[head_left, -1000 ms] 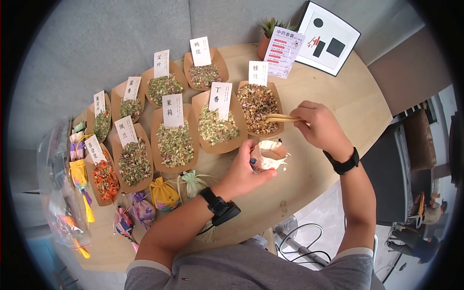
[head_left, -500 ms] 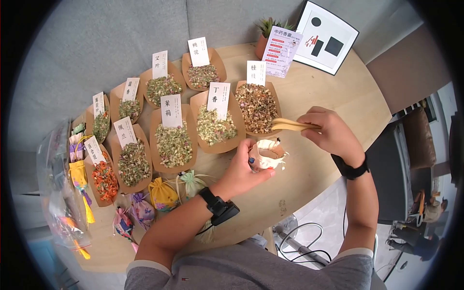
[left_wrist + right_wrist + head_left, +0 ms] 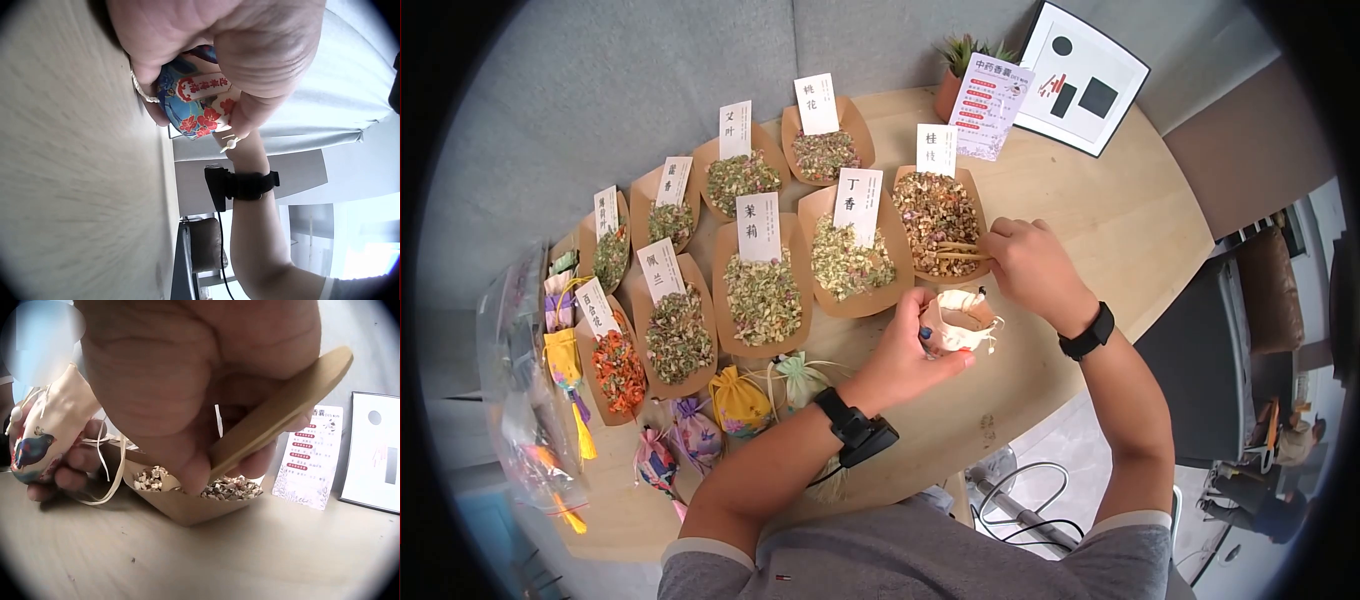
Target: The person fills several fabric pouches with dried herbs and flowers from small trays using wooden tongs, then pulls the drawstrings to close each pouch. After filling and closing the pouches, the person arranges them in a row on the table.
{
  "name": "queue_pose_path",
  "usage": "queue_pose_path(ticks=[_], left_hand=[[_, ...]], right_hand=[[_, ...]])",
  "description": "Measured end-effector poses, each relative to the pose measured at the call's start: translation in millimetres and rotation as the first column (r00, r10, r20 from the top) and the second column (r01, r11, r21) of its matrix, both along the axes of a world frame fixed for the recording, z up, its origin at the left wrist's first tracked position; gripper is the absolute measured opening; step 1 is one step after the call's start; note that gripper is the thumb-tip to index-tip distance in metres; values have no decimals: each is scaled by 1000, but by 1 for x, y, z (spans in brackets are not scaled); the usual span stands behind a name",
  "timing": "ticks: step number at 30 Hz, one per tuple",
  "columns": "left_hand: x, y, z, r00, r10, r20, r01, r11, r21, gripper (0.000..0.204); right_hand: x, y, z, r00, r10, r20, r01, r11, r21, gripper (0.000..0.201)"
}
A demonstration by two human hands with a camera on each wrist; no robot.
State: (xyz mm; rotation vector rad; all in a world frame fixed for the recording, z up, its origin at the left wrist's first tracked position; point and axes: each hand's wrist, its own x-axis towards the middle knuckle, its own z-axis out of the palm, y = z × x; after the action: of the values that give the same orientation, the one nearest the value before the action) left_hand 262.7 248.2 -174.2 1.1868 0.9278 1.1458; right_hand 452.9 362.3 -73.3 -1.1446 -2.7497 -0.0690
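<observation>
My right hand [image 3: 1042, 275] pinches light wooden tongs [image 3: 968, 250]. Their tips lie in brown, chunky dried herb pieces [image 3: 933, 210] in a kraft paper tray [image 3: 979, 196]. The right wrist view shows the tongs [image 3: 281, 403] slanting past the fingers, with the tray [image 3: 187, 512] behind. In my left hand [image 3: 890, 360] is a small cream drawstring pouch [image 3: 950, 330], held mouth up just in front of that tray. A blue bird shows on the pouch [image 3: 47, 450] in the right wrist view. Red flowers and a label decorate the pouch [image 3: 200, 103] in the left wrist view.
Several more labelled paper trays of dried herbs and petals, such as orange petals [image 3: 618, 372], spread to the left. Filled pouches, one yellow [image 3: 738, 403], lie along the front. A printed card [image 3: 992, 105], potted plant [image 3: 950, 90] and framed picture [image 3: 1080, 80] stand behind.
My right hand first drew the tongs back right, off the brown herbs, then moved left again, putting the tips into them. The left hand and pouch stay nearly where they were.
</observation>
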Motion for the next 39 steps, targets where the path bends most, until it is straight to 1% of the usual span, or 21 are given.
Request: queue_pose_path(ticks=[1,4,9,13,15,16,18,19,21,23,25,27,28,30,31,33,37,39], left_hand=[[-1,0,-1,1000,-1,-22,1,1000,2,77],[1,0,-2,1000,7,-4,-7,1000,5,79],[2,0,-5,1000,17,7,-17,1000,16,81],[2,-1,-6,1000,20,1,-20,1000,5,82],[1,-1,-4,1000,16,3,-16,1000,4,82],[1,0,-3,1000,12,4,-12,1000,2,82],[1,-1,-4,1000,14,4,-14,1000,0,82],[2,-1,-4,1000,15,4,-15,1000,-1,83],[2,-1,-5,1000,17,-11,-17,1000,-8,82],[2,-1,-7,999,19,-27,-19,1000,-14,82],[3,0,-9,1000,26,-2,-26,1000,12,81],[3,0,-9,1000,28,-4,-28,1000,13,81],[3,0,-9,1000,30,-7,-30,999,14,81],[2,1,-8,1000,22,-7,-22,1000,16,80],[1,1,-8,1000,15,-8,-15,1000,17,80],[0,0,-3,1000,9,3,-9,1000,5,79],[2,0,-1,999,7,38,-8,1000,5,77],[1,0,-1,999,6,32,-6,1000,0,77]], right_hand=[[-1,1,1,1000,2,0,-2,1000,0,11],[-1,1,4,1000,12,6,-12,1000,12,11],[7,1,12,997,0,-80,-2,1000,-15,18],[18,-3,32,992,5,-125,-8,1000,-27,19],[20,-12,51,969,-52,-242,16,989,-150,20],[21,-18,61,969,-52,-242,16,989,-150,20],[22,-31,81,948,-105,-300,2,946,-325,22],[24,-36,88,948,-106,-300,3,946,-325,22],[28,-42,95,957,-142,-252,-7,859,-511,22],[30,-39,93,964,-123,-237,-6,877,-480,22],[30,-33,85,970,-102,-222,-8,894,-449,23],[28,-24,70,976,-150,-160,89,938,-336,21],[28,-18,60,976,-150,-161,89,938,-336,21],[27,-8,40,983,-169,-69,147,956,-253,17],[25,-3,34,984,-166,-70,144,957,-254,17],[21,3,24,986,-163,29,165,951,-261,19],[11,4,18,992,-128,4,124,951,-284,19],[9,4,16,996,-87,-29,75,956,-282,19]])
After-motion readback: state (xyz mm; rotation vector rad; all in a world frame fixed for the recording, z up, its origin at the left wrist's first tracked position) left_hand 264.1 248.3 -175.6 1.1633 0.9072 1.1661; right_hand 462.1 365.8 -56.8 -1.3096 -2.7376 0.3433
